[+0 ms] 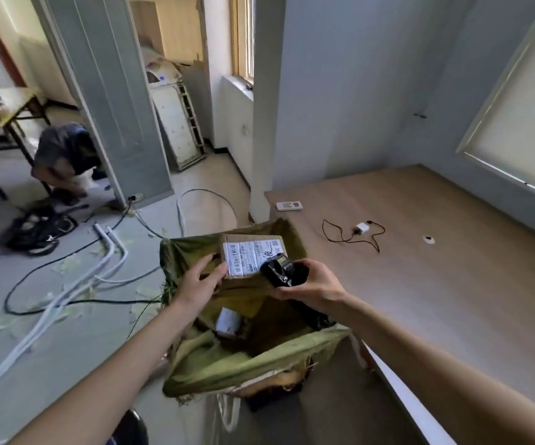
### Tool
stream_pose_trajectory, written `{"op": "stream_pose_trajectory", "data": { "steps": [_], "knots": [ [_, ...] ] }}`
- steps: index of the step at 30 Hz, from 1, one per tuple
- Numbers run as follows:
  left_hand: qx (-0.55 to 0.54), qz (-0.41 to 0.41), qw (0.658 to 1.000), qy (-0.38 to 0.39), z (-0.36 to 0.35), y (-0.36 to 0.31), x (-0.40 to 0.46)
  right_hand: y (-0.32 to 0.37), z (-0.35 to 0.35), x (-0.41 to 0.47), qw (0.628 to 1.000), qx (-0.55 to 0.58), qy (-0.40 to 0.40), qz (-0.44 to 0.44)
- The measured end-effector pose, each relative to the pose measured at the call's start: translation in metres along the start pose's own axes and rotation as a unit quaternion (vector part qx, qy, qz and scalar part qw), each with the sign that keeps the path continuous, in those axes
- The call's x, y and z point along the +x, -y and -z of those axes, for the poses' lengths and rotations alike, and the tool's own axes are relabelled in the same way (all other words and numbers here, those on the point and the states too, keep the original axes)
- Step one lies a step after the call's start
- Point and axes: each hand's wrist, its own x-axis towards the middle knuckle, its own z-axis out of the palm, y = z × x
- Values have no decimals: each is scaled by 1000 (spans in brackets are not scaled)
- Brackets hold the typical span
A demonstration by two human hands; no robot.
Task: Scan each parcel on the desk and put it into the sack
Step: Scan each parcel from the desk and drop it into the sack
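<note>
Parcel [250, 255], label up, held over the open sack [253, 364] by the left hand [200, 282]; right hand [311, 281] grips the scanner [284, 270]. Another parcel apparently lies inside; the desk [452, 284] shows none left.

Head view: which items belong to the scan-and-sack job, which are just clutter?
Job: box in left hand; scanner in right hand; sack.
Clutter: remote, charger on desk; floor cables.

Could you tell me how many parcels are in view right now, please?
2: one parcel held over the sack by the left hand, another already inside it. More may be hidden deeper.
</note>
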Motion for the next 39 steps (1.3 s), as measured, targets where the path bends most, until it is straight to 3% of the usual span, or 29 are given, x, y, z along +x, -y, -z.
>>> {"op": "stream_pose_trajectory", "data": {
  "steps": [9, 18, 24, 29, 34, 39],
  "knots": [
    [22, 123, 992, 21, -27, 91, 127, -76, -66, 137, 993, -48, 71, -86],
    [136, 125, 983, 10, -37, 120, 201, -94, -88, 195, 979, -155, 57, -124],
    [177, 60, 981, 57, -22, 88, 221, -70, -67, 191, 980, -149, 25, -130],
    [200, -67, 967, 144, -36, 20, 221, -42, -21, 152, 984, -114, -41, -128],
    [201, -180, 938, 216, -92, -66, 191, -24, 59, 79, 973, -84, -144, -159],
    [172, -241, 896, 331, -175, -139, 114, -23, 143, -37, 934, -105, -262, -221]
  ]
}}
